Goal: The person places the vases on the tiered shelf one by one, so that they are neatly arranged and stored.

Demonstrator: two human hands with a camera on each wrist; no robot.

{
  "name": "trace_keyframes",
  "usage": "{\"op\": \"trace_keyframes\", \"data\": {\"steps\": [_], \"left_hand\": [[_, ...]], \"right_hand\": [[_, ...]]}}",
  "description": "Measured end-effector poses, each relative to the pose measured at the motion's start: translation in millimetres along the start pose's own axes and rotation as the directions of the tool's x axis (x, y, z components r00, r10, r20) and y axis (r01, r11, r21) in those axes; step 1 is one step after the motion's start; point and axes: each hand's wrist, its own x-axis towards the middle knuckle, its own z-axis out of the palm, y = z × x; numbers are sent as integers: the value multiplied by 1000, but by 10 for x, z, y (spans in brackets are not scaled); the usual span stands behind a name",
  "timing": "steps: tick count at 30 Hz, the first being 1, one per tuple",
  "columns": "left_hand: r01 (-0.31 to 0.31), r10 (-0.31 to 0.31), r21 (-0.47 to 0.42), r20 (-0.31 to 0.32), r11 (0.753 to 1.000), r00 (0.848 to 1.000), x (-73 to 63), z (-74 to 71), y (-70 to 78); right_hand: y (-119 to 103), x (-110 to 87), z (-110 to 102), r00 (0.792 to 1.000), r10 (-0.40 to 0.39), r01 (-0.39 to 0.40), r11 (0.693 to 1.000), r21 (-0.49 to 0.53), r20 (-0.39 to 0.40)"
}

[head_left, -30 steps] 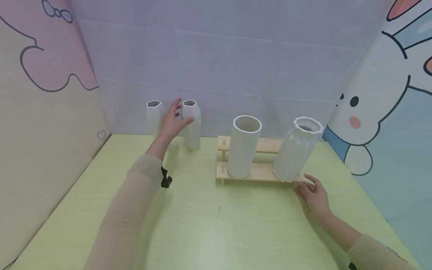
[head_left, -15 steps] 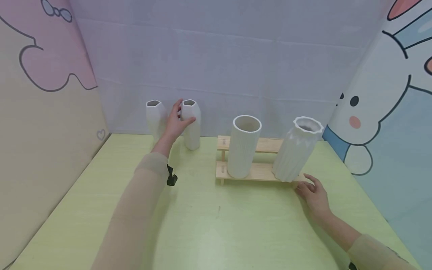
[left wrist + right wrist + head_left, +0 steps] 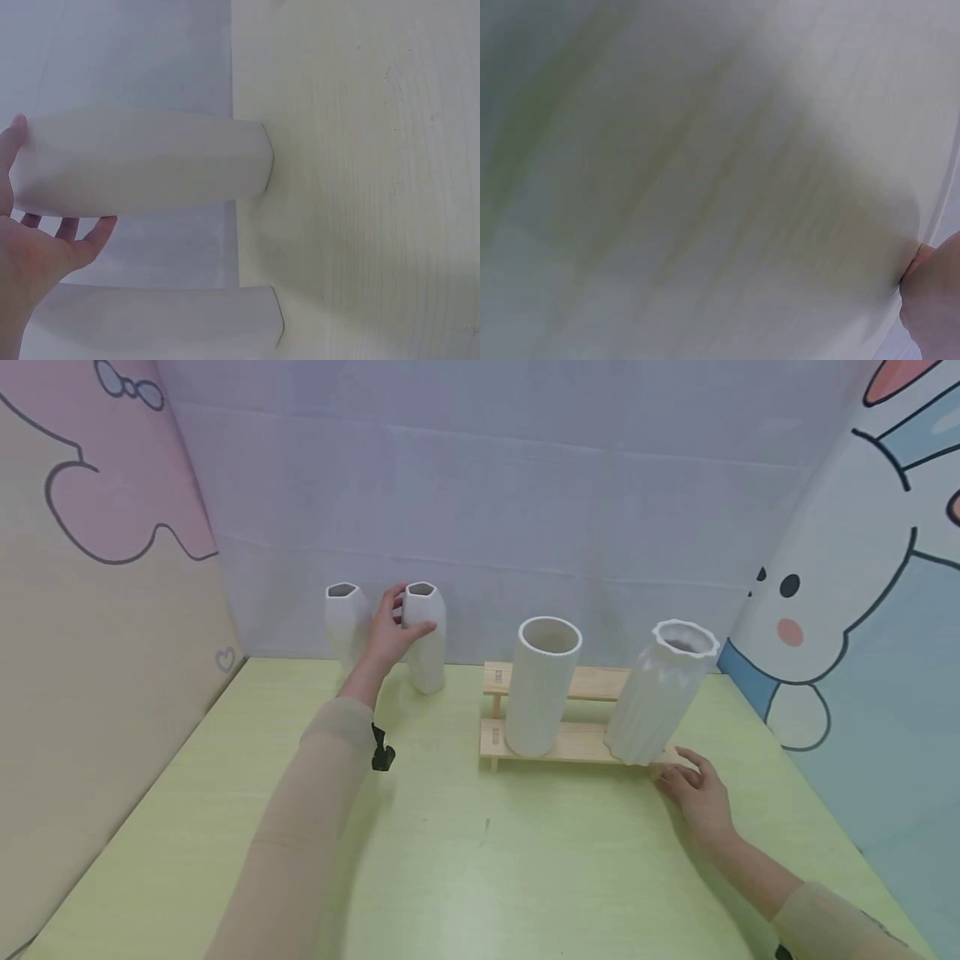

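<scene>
My left hand (image 3: 386,639) is at the upper part of a white faceted vase (image 3: 427,652), thumb across its front and fingers on its left side. In the left wrist view the fingers and thumb sit on opposite sides of this vase (image 3: 150,161). A similar vase (image 3: 345,622) stands just left of it, partly behind the hand. On the right, my right hand (image 3: 701,797) holds the right end of a two-step wooden rack (image 3: 581,743), its fingertips partly hidden. On the lower step stand a ribbed cylindrical vase (image 3: 542,693) and a pleated vase with a wavy rim (image 3: 656,702).
The light yellow-green table (image 3: 450,860) runs up to a pale cloth backdrop (image 3: 487,510). Side panels with cartoon drawings (image 3: 810,610) border it left and right. The rack's raised rear step (image 3: 600,682) lies behind the two vases.
My left hand has moved slightly right and closed in on the right-hand faceted vase. The right hand, the rack and all the vases have stayed in place.
</scene>
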Motion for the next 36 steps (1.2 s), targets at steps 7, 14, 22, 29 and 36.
{"op": "trace_keyframes", "data": {"steps": [7, 14, 22, 29, 36], "left_hand": [[5, -5, 11, 1, 1000, 1000, -17, 4, 24], [-29, 29, -11, -10, 1000, 1000, -79, 39, 36], [-94, 93, -22, -21, 995, 995, -110, 68, 0], [-106, 106, 20, 16, 994, 994, -134, 47, 39], [-135, 132, 66, 40, 989, 990, -170, 23, 69]], "right_hand": [[-3, -14, 9, 1000, -16, 16, 1000, 15, 4], [-14, -26, 13, 1000, -22, 22, 1000, 6, 5], [-9, -14, 10, 1000, -19, 19, 1000, 16, 7], [-13, -9, 7, 1000, -25, 25, 1000, -13, 3], [-18, -9, 15, 1000, -1, 1, 1000, -3, -10]]}}
